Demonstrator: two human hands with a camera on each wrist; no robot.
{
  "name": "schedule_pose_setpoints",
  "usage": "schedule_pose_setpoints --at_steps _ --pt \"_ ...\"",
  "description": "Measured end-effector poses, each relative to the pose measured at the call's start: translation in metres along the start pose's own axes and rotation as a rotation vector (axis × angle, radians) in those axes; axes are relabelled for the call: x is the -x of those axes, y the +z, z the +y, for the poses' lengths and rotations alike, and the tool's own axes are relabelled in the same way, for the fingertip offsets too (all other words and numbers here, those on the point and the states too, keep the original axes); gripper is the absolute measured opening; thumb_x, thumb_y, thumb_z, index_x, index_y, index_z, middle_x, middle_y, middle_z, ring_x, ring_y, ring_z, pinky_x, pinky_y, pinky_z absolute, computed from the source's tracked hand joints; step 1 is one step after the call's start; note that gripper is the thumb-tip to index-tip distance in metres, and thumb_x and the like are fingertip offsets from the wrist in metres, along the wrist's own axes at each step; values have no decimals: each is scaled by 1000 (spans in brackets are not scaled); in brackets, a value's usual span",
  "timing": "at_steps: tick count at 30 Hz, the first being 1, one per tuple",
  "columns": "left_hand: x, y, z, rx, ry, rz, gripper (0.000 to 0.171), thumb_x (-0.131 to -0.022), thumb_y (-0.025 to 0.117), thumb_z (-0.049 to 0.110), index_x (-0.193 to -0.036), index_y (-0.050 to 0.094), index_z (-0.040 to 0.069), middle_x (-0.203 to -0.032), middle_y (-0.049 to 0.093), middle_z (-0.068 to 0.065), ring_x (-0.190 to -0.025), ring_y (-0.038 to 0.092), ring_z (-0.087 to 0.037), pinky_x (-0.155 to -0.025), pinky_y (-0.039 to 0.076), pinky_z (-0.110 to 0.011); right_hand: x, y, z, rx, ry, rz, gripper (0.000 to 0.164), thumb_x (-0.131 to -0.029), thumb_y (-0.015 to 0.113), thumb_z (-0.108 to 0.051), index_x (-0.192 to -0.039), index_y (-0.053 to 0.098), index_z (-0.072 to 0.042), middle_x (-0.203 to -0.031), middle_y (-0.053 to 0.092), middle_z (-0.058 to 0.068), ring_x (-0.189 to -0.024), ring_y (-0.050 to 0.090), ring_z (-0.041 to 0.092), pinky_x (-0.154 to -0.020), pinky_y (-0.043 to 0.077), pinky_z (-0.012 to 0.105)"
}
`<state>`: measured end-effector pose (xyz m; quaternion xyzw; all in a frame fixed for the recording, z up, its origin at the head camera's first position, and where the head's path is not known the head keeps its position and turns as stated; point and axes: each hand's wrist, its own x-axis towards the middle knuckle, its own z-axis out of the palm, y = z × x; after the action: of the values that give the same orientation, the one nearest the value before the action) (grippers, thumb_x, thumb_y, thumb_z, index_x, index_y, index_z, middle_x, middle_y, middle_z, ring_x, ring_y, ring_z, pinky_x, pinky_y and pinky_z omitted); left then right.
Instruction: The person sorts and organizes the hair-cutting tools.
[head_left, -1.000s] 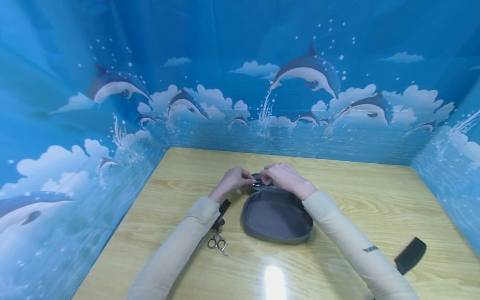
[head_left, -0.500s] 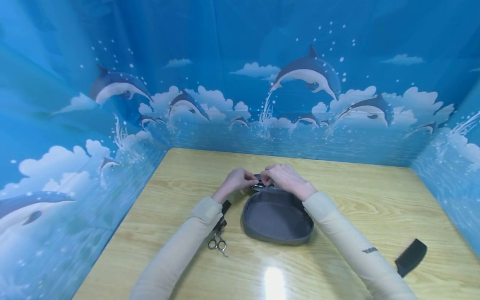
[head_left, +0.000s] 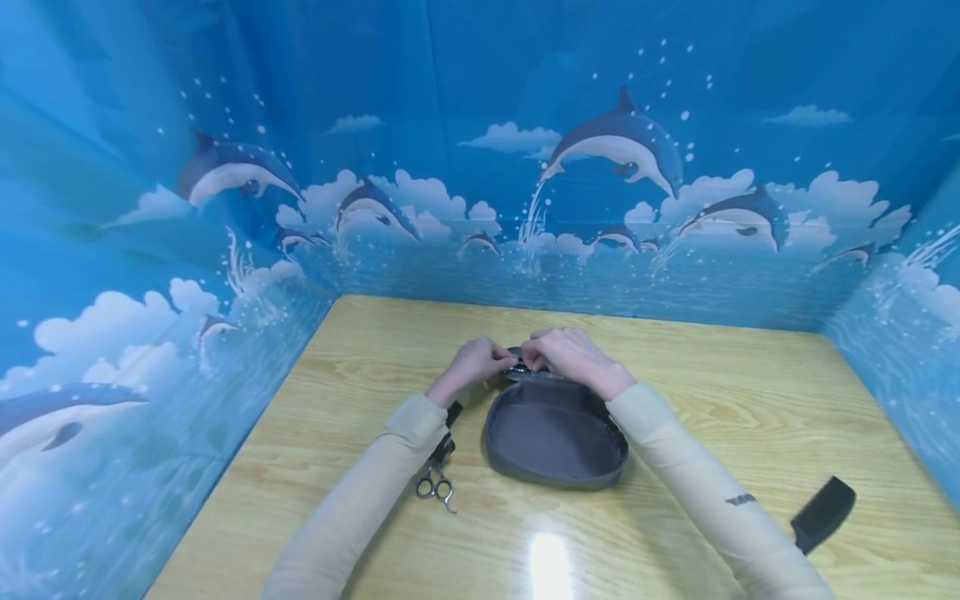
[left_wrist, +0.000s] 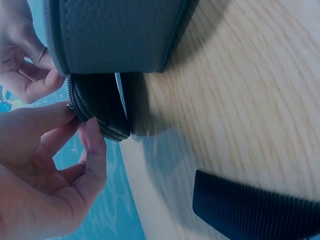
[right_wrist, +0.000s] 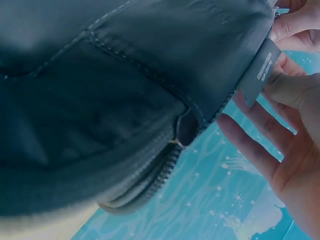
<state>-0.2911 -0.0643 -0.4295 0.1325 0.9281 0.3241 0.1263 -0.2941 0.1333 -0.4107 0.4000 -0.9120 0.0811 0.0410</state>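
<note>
A dark grey zip case (head_left: 555, 479) lies unzipped on the table, its tray part nearer me and its lid (head_left: 517, 375) folded back behind. My left hand (head_left: 477, 360) pinches the lid's left edge between thumb and fingertips, beside the zip teeth (left_wrist: 75, 102) in the left wrist view. Over the lid bends my right hand (head_left: 573, 357), gripping near the edge. In the right wrist view, a small printed tag (right_wrist: 260, 75) sits by its thumb. Something shiny shows between the hands, too small to tell.
Left of the case, partly under the left sleeve, lie silver scissors (head_left: 437, 487) and a black comb (head_left: 454, 412). Another black comb (head_left: 823, 512) lies at the right, beyond the right sleeve. Dolphin-printed curtains (head_left: 480, 167) stand behind the table (head_left: 712, 400).
The left hand and forearm have shifted slightly to the right along the lid. The right hand stays nearly in place, and the case has barely moved.
</note>
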Motion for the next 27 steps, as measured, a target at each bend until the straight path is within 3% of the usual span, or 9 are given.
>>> schedule_pose_setpoints --at_steps 7,12,18,22,27 --pt "0 2 2 -3 -8 16 23 -101 65 27 -113 78 13 -81 73 -17 -51 47 -6 -49 34 -19 1 1 1 -19 9 8 16 -95 72 -15 -82 68 -22 -81 62 -8 -63 53 7 -55 46 27" --pt "-2 2 0 8 -28 8 24 -102 63 26 -118 77 15 -75 70 -14 -50 46 -7 -47 35 -19 2 -1 3 -102 73 -15 4 -92 76 -16 -94 74 -19 -92 72 -5 -79 66 13 -69 56 35" --pt "-3 1 -2 42 -66 -31 26 -104 59 19 -126 72 16 -72 66 -13 -50 47 -9 -46 37 -19 3 -5 4 -101 141 -71 13 -92 76 -20 -103 79 -14 -102 76 1 -91 71 19 -82 58 40" --pt "0 0 -1 62 -81 -44 28 -102 61 13 -128 71 15 -86 72 -13 -56 55 -13 -49 41 -21 5 -6 4 -94 129 -86 14 -93 75 -20 -104 80 -14 -102 76 2 -92 71 20 -83 58 40" --pt "5 -1 -1 111 -84 -41 29 -100 62 9 -128 71 12 -106 75 -10 -73 70 -22 -68 58 -34 6 -8 3 -93 126 -106 15 -94 74 -20 -106 80 -14 -101 74 1 -91 70 20 -82 58 39"
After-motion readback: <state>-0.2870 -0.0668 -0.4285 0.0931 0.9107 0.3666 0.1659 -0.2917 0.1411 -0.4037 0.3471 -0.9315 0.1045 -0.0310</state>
